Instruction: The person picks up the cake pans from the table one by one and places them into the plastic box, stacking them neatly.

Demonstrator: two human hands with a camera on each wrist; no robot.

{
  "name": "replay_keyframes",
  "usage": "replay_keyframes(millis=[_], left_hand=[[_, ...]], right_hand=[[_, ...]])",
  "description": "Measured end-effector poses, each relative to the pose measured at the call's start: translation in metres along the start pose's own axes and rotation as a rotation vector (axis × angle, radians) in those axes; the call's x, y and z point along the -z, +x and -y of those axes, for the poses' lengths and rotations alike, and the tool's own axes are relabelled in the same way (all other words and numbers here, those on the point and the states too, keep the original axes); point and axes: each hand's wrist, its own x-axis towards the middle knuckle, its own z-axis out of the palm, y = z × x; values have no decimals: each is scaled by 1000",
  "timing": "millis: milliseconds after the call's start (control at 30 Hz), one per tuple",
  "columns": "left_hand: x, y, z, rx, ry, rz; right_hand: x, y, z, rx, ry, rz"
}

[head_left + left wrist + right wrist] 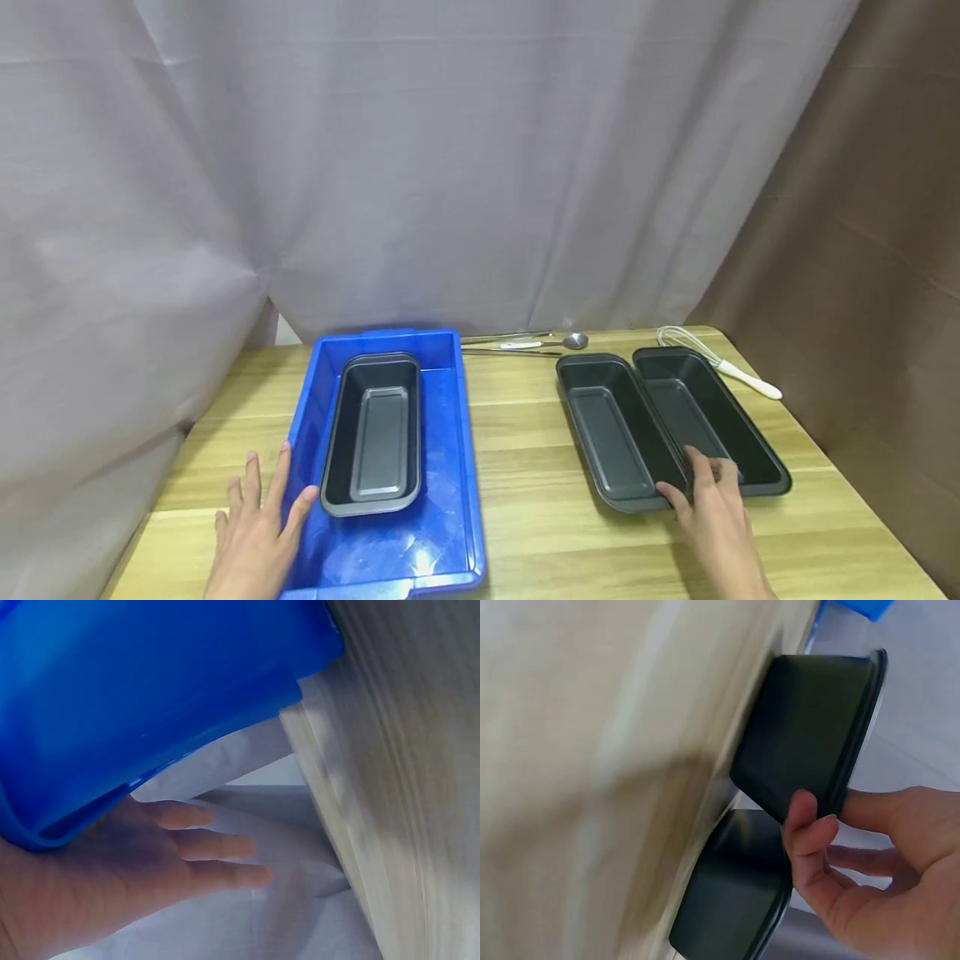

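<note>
My left hand (258, 529) splayed, gripping nothing, at left edge of blue tray (450, 525) | my right hand (712, 504) pinches dark pan (611, 446) toward right edge of table (525, 475)

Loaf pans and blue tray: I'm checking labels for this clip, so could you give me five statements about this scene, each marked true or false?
1. One dark pan sits inside the blue tray. True.
2. The right hand grips the tray's rim. False: it pinches the rim of the left-hand pan of the pair outside the tray.
3. The white-handled whisk lies to the right of that pair. True.
4. The left hand holds a spoon. False: its fingers are spread at the tray's left edge, and the spoon lies on the table.
5. All three pans are upright, openings facing up. True.
</note>
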Motion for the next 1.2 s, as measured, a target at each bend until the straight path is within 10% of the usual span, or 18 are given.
replay_keyframes(millis=[167,400,833,1067,1200], left_hand=[[-1,0,-2,-10,-25,-10],[-3,0,-3,-12,-68,-15],[-3,4,-11,-16,-95,-16],[-12,10,-28,-42,-137,15],[-15,8,-32,-46,-137,15]], right_hand=[[2,4,-2,8,1,92],[-6,1,2,91,15,18],[-2,25,5,140,55,323],[-5,27,-31,34,615,746],[-12,20,-44,5,854,810]])
